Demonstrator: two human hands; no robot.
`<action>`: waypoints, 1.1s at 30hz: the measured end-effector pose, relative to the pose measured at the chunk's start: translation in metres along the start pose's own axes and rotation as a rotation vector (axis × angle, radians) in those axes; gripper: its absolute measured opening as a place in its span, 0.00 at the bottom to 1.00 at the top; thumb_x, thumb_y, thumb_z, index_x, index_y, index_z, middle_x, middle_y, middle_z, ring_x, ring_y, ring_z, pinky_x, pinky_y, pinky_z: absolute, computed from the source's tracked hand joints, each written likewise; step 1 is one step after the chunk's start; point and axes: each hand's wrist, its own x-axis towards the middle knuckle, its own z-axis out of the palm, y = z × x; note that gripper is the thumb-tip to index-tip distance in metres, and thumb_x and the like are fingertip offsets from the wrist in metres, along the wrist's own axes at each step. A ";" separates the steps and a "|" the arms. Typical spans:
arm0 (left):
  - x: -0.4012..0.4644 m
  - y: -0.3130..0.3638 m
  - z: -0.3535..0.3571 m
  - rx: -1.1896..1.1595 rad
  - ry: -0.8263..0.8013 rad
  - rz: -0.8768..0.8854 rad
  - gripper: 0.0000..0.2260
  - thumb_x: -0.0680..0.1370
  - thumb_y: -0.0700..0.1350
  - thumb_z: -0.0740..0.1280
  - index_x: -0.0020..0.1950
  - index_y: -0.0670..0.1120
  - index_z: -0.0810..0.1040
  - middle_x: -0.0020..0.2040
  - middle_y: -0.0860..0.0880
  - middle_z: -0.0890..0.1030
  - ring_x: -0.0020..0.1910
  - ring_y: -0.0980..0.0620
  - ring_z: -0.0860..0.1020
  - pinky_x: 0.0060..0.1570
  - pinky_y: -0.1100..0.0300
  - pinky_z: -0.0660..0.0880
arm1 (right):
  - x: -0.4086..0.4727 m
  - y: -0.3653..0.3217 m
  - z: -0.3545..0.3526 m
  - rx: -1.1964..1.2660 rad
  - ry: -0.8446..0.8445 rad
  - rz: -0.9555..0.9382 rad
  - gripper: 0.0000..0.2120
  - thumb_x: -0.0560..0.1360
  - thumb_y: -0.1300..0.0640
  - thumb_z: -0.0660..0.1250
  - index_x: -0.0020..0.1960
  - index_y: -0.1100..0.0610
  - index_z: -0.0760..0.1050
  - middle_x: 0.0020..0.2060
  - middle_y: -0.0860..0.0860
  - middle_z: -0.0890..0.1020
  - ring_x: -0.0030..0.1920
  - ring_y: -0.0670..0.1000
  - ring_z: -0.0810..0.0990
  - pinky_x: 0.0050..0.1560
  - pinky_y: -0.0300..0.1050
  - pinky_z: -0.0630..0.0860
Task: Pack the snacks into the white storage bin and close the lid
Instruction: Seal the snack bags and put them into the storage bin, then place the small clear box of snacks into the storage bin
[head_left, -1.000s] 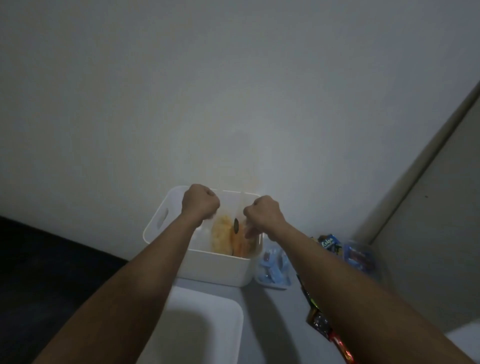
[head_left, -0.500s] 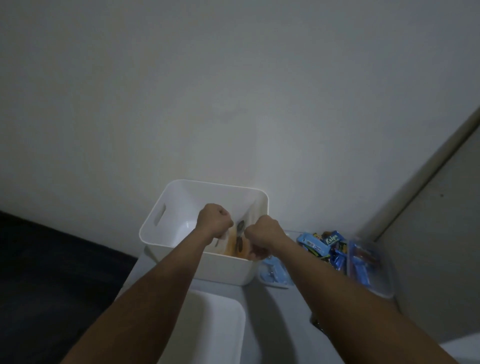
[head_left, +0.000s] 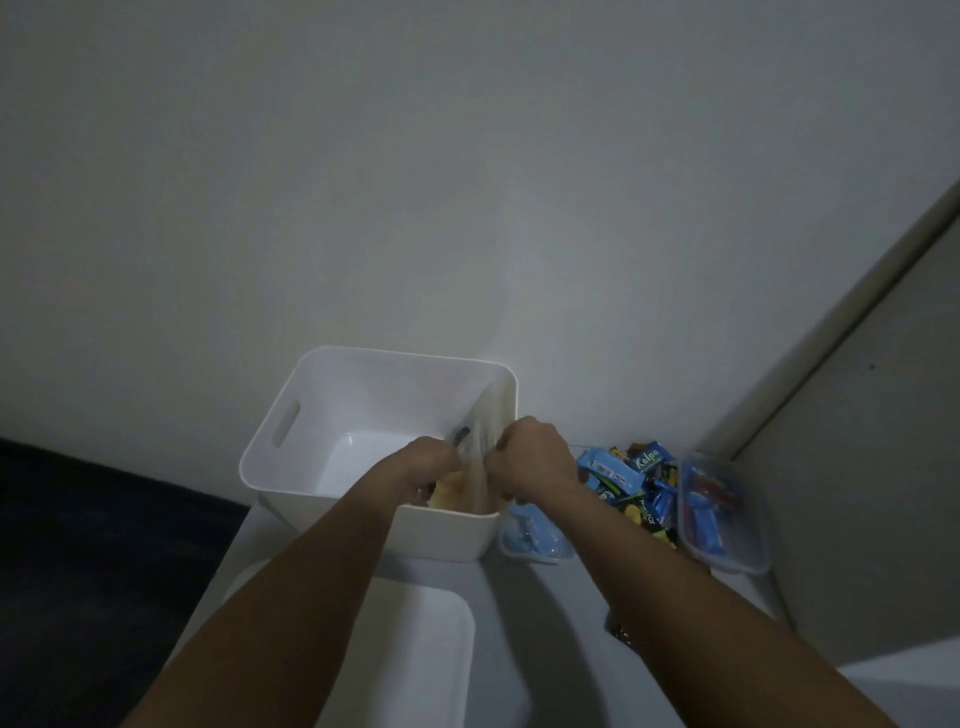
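Observation:
The white storage bin (head_left: 291, 447) stands open on a pale table against the wall, a slot handle in its left side. My left hand (head_left: 423, 465) and my right hand (head_left: 530, 460) both grip the top of a clear snack bag (head_left: 475, 467) with yellow-orange pieces, held low inside the bin at its near right corner. The bag's bottom is hidden by the bin wall. The white lid (head_left: 415, 660) lies flat in front of the bin. Loose blue and dark snack packets (head_left: 631, 480) are heaped right of the bin.
A clear tub (head_left: 727, 514) with blue and red packets sits at the far right near a door frame. A pale blue packet in a small clear tray (head_left: 532, 540) lies beside the bin. Another wrapper (head_left: 621, 631) shows under my right forearm. Dark floor lies left.
Both hands have gone down with the snack bag, from above the bin's rim to deep inside it. The camera has tilted down, showing more of the packets at the right.

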 end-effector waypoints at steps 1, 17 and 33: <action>0.002 0.001 0.004 -0.004 -0.012 0.000 0.16 0.78 0.47 0.66 0.60 0.39 0.77 0.47 0.40 0.79 0.38 0.46 0.76 0.40 0.57 0.75 | 0.001 0.006 -0.001 0.036 0.037 -0.011 0.11 0.66 0.54 0.67 0.44 0.59 0.81 0.39 0.56 0.84 0.37 0.57 0.84 0.42 0.52 0.84; -0.009 0.037 0.062 0.296 0.651 0.488 0.16 0.71 0.41 0.67 0.58 0.41 0.79 0.57 0.41 0.79 0.56 0.40 0.77 0.56 0.49 0.76 | 0.000 0.161 -0.065 0.046 0.105 0.142 0.07 0.67 0.61 0.65 0.34 0.60 0.81 0.31 0.56 0.83 0.35 0.55 0.82 0.39 0.49 0.81; -0.026 0.015 0.234 0.451 0.127 0.607 0.07 0.75 0.44 0.66 0.52 0.45 0.80 0.50 0.47 0.81 0.47 0.50 0.79 0.46 0.60 0.73 | -0.043 0.301 -0.084 0.061 0.104 0.437 0.17 0.73 0.56 0.69 0.60 0.62 0.75 0.55 0.59 0.80 0.54 0.58 0.79 0.51 0.46 0.75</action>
